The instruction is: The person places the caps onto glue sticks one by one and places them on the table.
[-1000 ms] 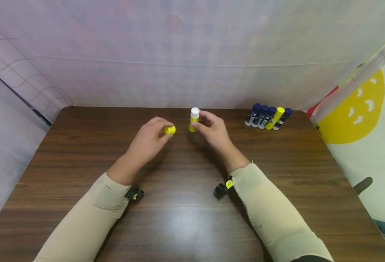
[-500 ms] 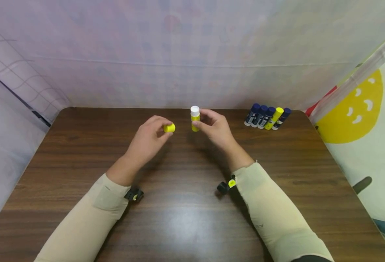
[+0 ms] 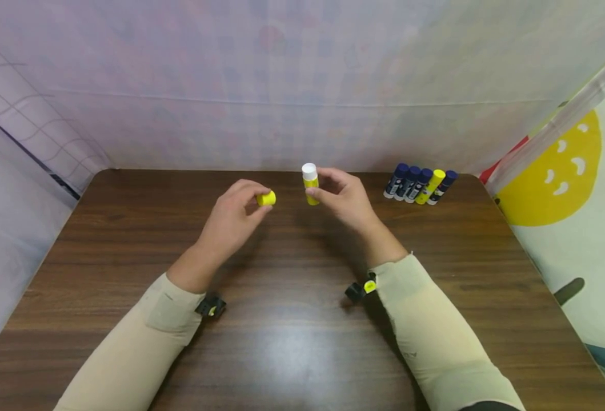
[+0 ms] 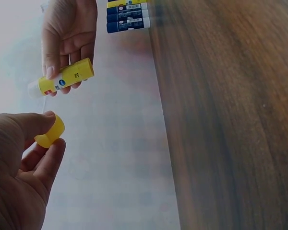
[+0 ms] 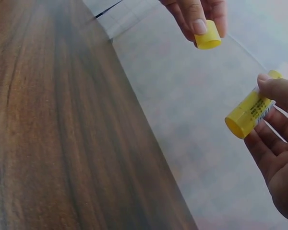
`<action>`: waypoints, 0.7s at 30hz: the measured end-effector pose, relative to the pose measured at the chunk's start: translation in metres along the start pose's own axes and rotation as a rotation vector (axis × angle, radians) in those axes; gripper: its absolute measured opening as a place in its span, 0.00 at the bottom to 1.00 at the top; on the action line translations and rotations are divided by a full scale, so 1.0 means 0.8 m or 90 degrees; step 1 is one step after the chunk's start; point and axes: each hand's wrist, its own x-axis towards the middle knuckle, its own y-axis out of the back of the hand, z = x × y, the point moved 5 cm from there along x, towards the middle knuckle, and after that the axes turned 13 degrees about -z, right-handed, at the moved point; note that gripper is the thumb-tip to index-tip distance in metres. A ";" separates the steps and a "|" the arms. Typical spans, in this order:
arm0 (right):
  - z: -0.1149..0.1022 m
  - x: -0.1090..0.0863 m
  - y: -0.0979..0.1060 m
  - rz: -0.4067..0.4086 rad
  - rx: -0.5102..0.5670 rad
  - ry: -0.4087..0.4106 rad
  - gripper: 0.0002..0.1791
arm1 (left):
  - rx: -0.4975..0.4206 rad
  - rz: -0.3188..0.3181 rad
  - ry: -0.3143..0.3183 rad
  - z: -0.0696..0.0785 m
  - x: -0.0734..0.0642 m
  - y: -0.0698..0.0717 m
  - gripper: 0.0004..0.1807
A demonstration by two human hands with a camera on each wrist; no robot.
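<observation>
Between thumb and fingers, my left hand (image 3: 233, 216) pinches a small yellow cap (image 3: 267, 198), its hollow end showing in the right wrist view. Across from it, my right hand (image 3: 350, 201) holds a yellow glue stick (image 3: 311, 191) upright, its white top (image 3: 309, 169) uncovered. A gap separates cap and glue stick, and both are held above the table near its far edge. The left wrist view shows the glue stick (image 4: 67, 78) gripped by thumb and fingers, with the cap (image 4: 51, 132) nearer that camera.
At the back right of the brown wooden table (image 3: 281, 342) stands a row of several capped glue sticks (image 3: 419, 184), most dark blue and one yellow. A pale patterned curtain (image 3: 302, 85) hangs right behind the table's far edge.
My right hand has moved slightly right and up with the glue stick, widening the gap to the cap. The left hand with the cap has stayed almost still.
</observation>
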 end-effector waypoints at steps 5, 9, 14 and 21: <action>-0.004 -0.001 0.002 -0.008 -0.007 -0.010 0.22 | 0.006 0.018 -0.016 0.002 -0.001 0.001 0.16; -0.007 -0.002 0.004 -0.011 -0.021 -0.013 0.22 | 0.005 0.033 -0.033 0.004 -0.002 0.002 0.17; -0.012 -0.003 0.003 -0.021 -0.018 0.001 0.21 | -0.003 0.043 -0.048 0.005 -0.003 0.004 0.17; -0.020 -0.005 -0.003 -0.041 -0.015 0.018 0.20 | -0.013 0.054 -0.063 0.007 -0.004 0.005 0.17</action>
